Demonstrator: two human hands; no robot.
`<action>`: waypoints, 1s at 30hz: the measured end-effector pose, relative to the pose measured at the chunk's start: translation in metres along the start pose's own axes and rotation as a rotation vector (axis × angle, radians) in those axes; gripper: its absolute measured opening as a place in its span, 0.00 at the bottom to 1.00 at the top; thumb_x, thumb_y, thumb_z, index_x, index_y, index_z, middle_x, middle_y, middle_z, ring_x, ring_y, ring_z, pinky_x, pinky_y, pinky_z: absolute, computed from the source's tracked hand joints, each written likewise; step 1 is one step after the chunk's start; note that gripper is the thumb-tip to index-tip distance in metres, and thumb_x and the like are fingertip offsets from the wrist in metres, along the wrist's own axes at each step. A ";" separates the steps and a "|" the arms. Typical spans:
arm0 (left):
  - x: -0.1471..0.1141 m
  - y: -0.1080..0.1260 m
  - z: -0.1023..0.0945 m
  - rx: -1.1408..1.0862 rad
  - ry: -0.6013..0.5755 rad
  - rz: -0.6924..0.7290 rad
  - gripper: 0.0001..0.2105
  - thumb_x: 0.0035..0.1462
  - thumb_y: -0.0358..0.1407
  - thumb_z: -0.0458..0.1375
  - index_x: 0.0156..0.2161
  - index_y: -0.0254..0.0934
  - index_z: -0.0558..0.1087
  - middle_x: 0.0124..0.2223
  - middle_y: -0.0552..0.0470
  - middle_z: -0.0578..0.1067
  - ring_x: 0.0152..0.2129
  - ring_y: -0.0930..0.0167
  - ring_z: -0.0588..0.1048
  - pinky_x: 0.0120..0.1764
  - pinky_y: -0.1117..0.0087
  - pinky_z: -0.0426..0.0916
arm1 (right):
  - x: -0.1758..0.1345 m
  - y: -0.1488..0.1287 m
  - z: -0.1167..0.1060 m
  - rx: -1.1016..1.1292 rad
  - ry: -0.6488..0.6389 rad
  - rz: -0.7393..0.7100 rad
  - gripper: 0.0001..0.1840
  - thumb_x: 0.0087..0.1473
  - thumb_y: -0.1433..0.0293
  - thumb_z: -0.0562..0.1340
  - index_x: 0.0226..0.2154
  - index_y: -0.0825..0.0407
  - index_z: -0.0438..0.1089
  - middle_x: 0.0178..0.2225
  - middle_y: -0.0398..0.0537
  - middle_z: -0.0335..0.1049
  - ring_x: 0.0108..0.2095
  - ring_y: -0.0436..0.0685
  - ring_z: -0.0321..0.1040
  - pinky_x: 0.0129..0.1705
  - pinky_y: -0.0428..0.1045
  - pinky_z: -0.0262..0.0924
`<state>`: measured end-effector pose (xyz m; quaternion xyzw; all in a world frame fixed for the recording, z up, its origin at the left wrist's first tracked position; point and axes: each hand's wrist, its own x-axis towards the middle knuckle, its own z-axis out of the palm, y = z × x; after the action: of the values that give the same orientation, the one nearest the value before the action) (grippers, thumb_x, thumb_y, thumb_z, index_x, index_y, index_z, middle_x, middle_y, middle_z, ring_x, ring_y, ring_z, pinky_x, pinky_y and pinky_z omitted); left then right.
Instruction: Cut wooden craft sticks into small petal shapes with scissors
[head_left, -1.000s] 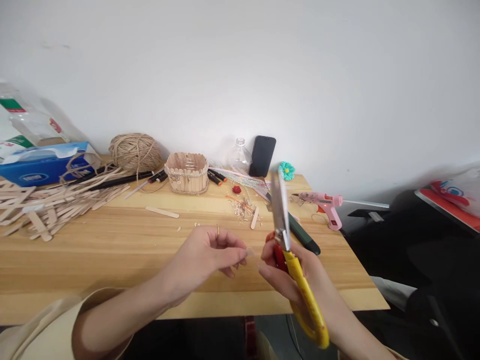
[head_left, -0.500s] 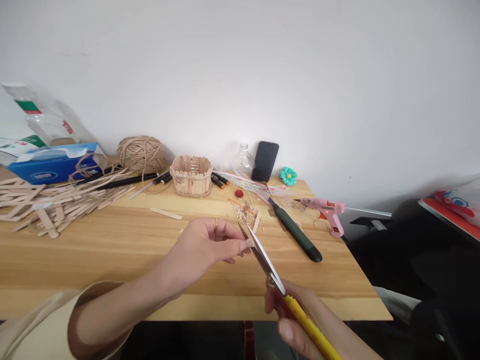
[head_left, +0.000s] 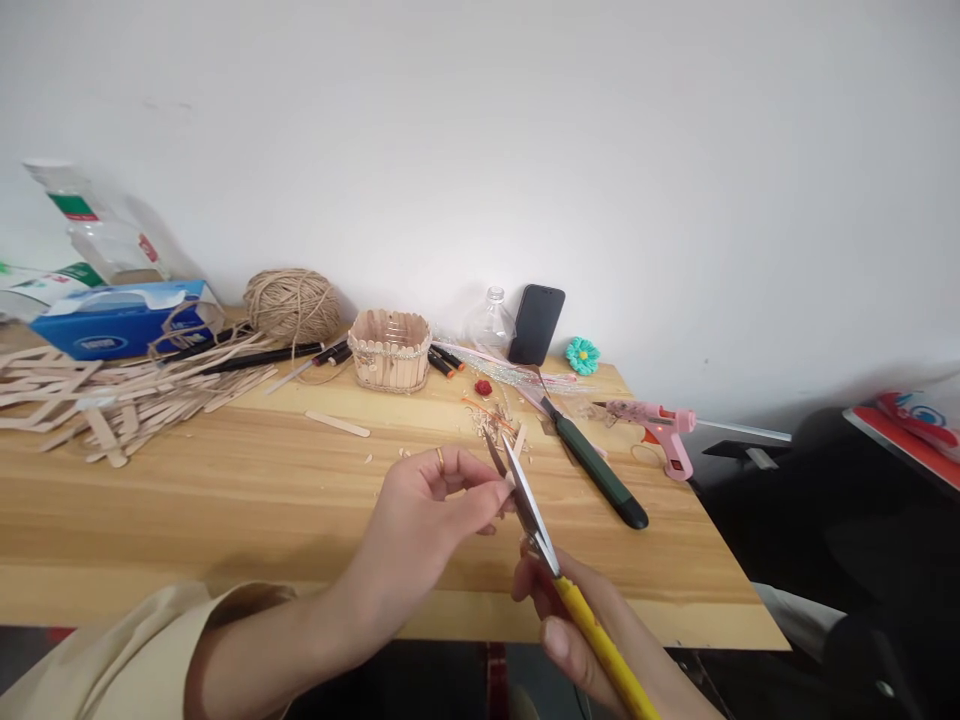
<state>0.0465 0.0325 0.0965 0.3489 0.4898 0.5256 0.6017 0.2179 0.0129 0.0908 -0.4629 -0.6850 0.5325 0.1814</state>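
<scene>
My left hand (head_left: 442,515) is closed in a pinch, thumb against fingers, on a small pale piece of wood (head_left: 510,480) that mostly hides behind the fingertips. Around that piece stand the slightly parted blades of a pair of scissors (head_left: 532,510) with yellow handles. My right hand (head_left: 574,625) grips the scissors from below, and the handle covers part of its fingers. Just beyond the blade tips lies a scatter of wood scraps (head_left: 491,420). A wooden craft stick (head_left: 337,424) rests on the table to the left of them.
A craft-stick basket (head_left: 390,350) stands at the back, beside a ball of twine (head_left: 292,305). Many loose sticks (head_left: 120,405) pile up at left. A green-handled cutter (head_left: 600,468) and a pink glue gun (head_left: 664,430) lie right. A phone (head_left: 537,325) leans on the wall.
My left hand has shifted slightly right and its forearm has swung inward. The right hand and scissors have moved slightly left, and the blades look a little closer together. The view has shifted slightly.
</scene>
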 end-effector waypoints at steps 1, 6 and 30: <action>0.000 0.000 0.001 -0.021 0.003 -0.006 0.05 0.41 0.34 0.63 0.23 0.34 0.72 0.23 0.56 0.73 0.22 0.76 0.70 0.27 0.75 0.67 | -0.001 0.000 0.000 -0.005 0.021 -0.013 0.31 0.47 0.39 0.51 0.32 0.50 0.62 0.26 0.45 0.60 0.30 0.56 0.60 0.29 0.47 0.56; 0.000 0.000 0.001 -0.068 0.002 -0.024 0.06 0.40 0.34 0.64 0.22 0.34 0.72 0.22 0.57 0.74 0.21 0.76 0.70 0.27 0.76 0.68 | -0.005 -0.008 -0.001 -0.030 0.091 0.026 0.32 0.45 0.38 0.53 0.32 0.50 0.65 0.30 0.47 0.64 0.32 0.58 0.62 0.34 0.49 0.58; -0.002 0.004 -0.009 -0.118 -0.084 -0.034 0.04 0.42 0.33 0.66 0.22 0.34 0.76 0.24 0.54 0.77 0.23 0.75 0.73 0.26 0.78 0.68 | -0.002 -0.017 -0.005 -0.004 0.031 0.028 0.33 0.44 0.38 0.52 0.31 0.52 0.64 0.24 0.40 0.51 0.25 0.52 0.49 0.26 0.46 0.45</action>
<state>0.0363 0.0308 0.0980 0.3262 0.4384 0.5280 0.6501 0.2150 0.0145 0.1088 -0.4809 -0.6766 0.5266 0.1835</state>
